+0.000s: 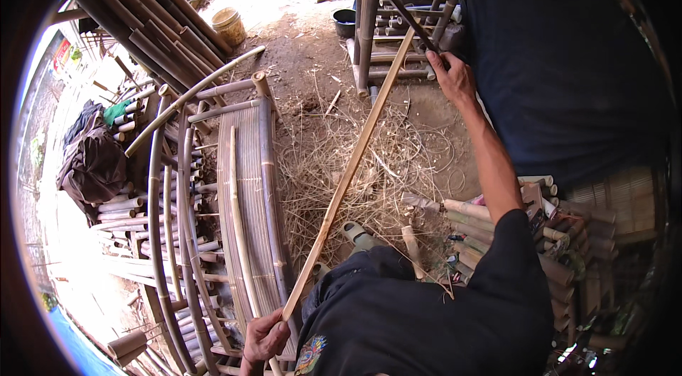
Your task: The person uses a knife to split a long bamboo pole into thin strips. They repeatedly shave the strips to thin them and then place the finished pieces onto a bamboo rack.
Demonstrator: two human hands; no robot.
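A long, pale split bamboo strip [348, 173] slants across the view in front of me. My left hand [267, 337] is closed round its near end, low at the left beside the bamboo bench. My right hand [452, 78], arm stretched out, grips a long dark-bladed knife [408, 15], whose handle is mostly covered by my fingers. The blade points up and to the left, and it crosses close to the far end of the strip. Whether blade and strip touch, I cannot tell.
Bamboo shavings [376, 163] litter the dirt floor. At left stands a slatted bamboo bench [249, 184] with a pole on it. Stacked bamboo pieces [479, 230] lie at right, beneath a dark cloth [561, 71]. A yellowish bucket [229, 26] and a black basin [344, 21] stand farther off.
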